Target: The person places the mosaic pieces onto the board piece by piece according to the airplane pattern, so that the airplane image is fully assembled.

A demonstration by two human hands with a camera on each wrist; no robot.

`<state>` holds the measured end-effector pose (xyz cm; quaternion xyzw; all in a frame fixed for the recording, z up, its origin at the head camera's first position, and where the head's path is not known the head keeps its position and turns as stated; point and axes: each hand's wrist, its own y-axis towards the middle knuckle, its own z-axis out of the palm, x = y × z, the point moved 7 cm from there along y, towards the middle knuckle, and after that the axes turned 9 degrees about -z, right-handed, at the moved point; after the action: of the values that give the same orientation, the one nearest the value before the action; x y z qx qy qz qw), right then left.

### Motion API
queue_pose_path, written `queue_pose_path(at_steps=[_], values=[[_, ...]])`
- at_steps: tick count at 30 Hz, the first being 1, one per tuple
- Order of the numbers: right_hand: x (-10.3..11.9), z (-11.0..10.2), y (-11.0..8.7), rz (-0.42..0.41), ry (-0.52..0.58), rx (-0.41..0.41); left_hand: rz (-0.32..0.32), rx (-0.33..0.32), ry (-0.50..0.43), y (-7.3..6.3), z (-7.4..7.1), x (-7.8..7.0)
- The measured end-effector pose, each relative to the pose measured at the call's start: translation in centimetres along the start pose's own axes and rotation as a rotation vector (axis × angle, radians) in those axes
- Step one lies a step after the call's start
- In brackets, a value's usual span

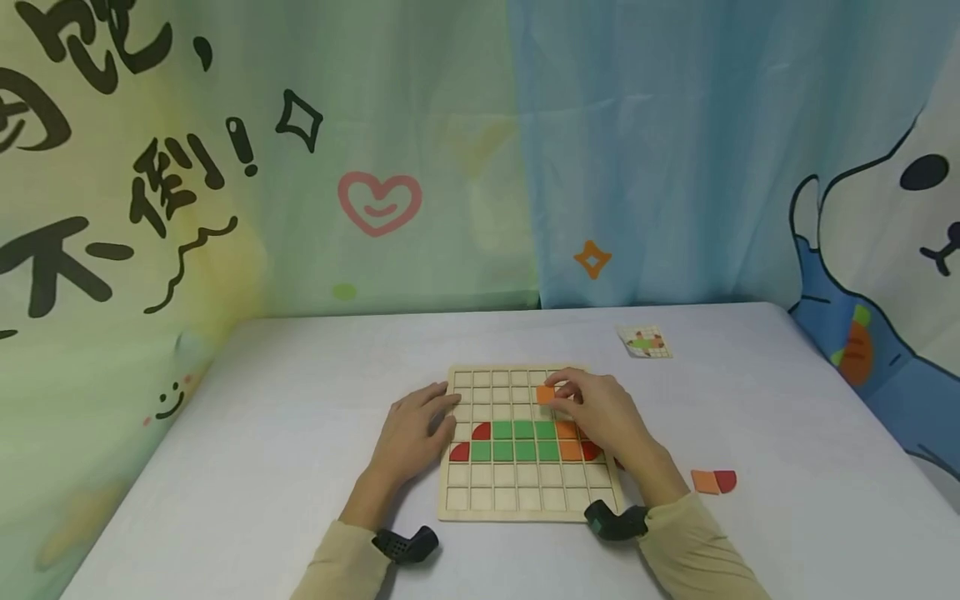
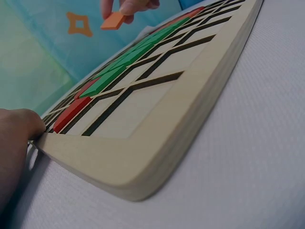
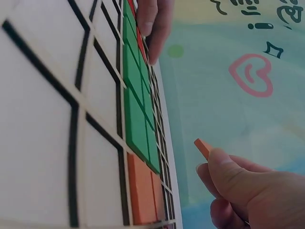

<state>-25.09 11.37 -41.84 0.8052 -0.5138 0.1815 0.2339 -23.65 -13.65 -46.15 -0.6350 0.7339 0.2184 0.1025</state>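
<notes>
A wooden grid board [image 1: 528,498] lies flat on the table, with two rows of green, orange and red tiles set in its middle cells. My right hand [image 1: 600,408] pinches a square orange tile [image 1: 545,395] between thumb and fingers above the board's upper right part. In the right wrist view that orange tile [image 3: 202,147] is held clear of the board. My left hand [image 1: 412,429] rests at the board's left edge, fingers touching its rim. Red tiles [image 2: 71,113] sit near the left hand in the left wrist view. The right hand partly covers the board's right side.
A small pattern card [image 1: 645,342] lies at the back right of the table. To the right of the board, an orange tile [image 1: 705,482] and a red rounded tile [image 1: 725,481] lie side by side. Part of another red piece shows beneath the right wrist. A printed curtain [image 1: 450,167] hangs behind.
</notes>
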Motion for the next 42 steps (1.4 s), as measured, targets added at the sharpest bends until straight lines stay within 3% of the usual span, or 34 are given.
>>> queue_pose_path(at_steps=[11,42], values=[[0.7,1.5,0.0,-0.032,-0.022,0.015,-0.001,-0.003,-0.009,-0.6,0.3,0.1],[1.6,2.9,0.8,-0.068,-0.040,0.026,-0.005,-0.003,0.005,-0.1,0.0,0.0]])
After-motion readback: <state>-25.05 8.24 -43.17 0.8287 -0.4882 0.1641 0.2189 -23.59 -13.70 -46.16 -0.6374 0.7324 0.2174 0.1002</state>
